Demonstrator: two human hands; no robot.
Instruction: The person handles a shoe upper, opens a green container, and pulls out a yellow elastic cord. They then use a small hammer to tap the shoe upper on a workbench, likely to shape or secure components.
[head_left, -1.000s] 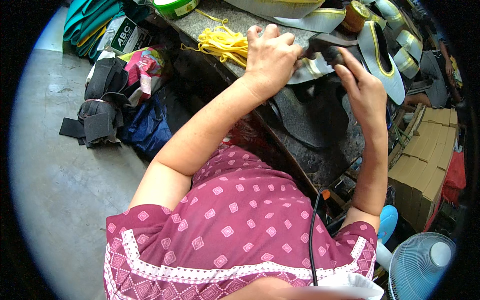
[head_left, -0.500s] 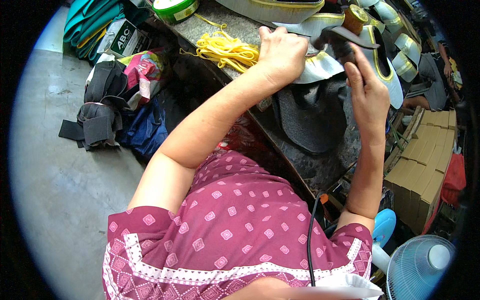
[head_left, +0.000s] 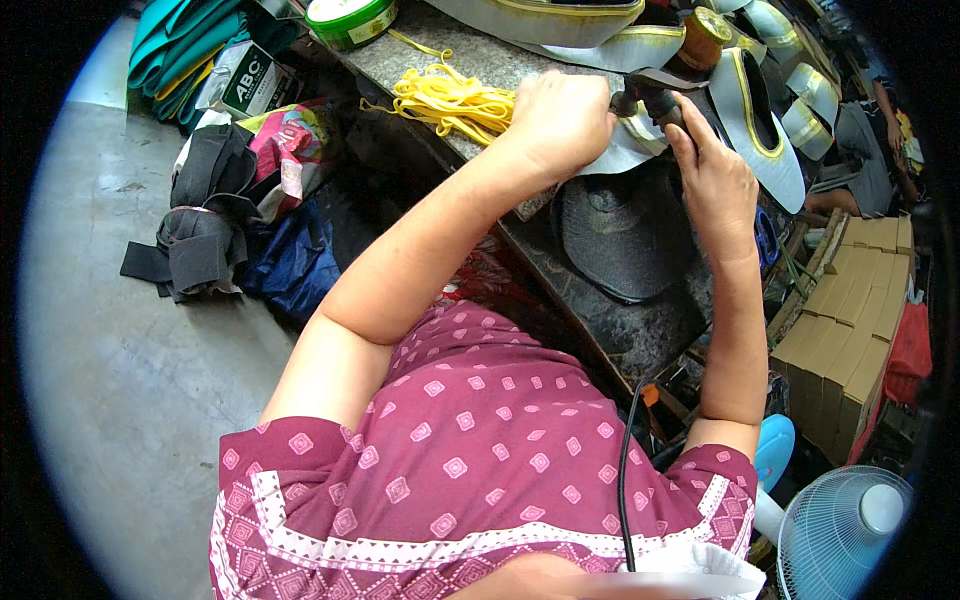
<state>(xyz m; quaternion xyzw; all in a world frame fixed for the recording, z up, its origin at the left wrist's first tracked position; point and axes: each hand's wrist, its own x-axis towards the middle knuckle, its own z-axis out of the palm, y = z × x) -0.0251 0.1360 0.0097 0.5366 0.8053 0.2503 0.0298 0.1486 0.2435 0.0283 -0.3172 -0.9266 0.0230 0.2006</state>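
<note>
My right hand (head_left: 718, 175) grips the handle of a dark hammer (head_left: 655, 98). Its head is down close to a light grey shoe upper piece (head_left: 628, 150) with a yellow edge. My left hand (head_left: 562, 120) is closed at the left side of that piece; its fingertips are hidden behind the knuckles. Under the piece, a worn black pad (head_left: 625, 245) lies on the bench (head_left: 650, 340). Right beside my left hand is a loose bundle of yellow cord or tape (head_left: 450, 98).
More grey uppers (head_left: 757, 135) with yellow edges lie across the far side, around a brown jar (head_left: 703, 45). A green tub (head_left: 350, 22) stands at the bench's far left. Stacked cardboard boxes (head_left: 845, 310) and a fan (head_left: 845, 540) are at right. Cloth bundles (head_left: 205, 200) lie at left.
The hammer has come down and to the left, toward the upper piece near my left hand. My right hand has shifted left with it, and my left hand moved slightly down.
</note>
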